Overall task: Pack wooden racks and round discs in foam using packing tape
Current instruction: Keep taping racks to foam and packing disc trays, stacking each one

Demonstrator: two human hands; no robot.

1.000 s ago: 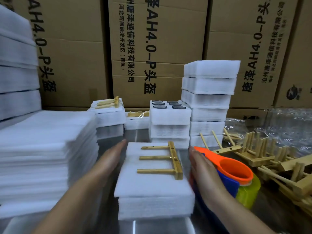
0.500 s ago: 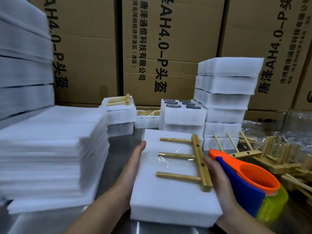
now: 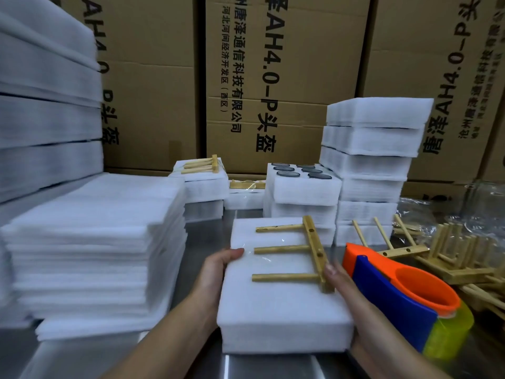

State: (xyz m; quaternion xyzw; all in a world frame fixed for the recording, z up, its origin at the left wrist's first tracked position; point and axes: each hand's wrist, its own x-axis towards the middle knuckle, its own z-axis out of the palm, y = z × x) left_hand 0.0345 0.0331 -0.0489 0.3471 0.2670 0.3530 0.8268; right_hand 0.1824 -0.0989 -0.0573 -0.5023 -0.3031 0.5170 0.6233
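- Head view, the grip: the foam block [image 3: 281, 310] is held between both hands at the near centre of the table. The left hand [image 3: 218, 272] clasps its left edge, with one digit lapped onto the top face. The right hand [image 3: 341, 283] clasps its right edge, thumb set against the near end of the rack's spine. The remaining fingers of both hands are hidden beside or under the block.
- Head view, the task's thing: the wooden rack [image 3: 300, 253] lies flat on the block's top face, under what looks like clear film. Its spine runs from far to near along the right margin, and its three pegs point left across the block. The rack's long axis therefore lies beside the right hand, which is the nearer of the two.
- Head view, the tool: the tape dispenser [image 3: 396, 291] sits just beside the right hand, on its outer side. Whether that hand touches it cannot be told.
- Head view, surroundings: round discs [image 3: 300, 170] sit in a foam stack behind the block. Loose racks [image 3: 451, 258] lie at the right and foam sheets [image 3: 95, 242] at the left.
- Judgement: any taping would probably fall to the right hand, across the pegs.
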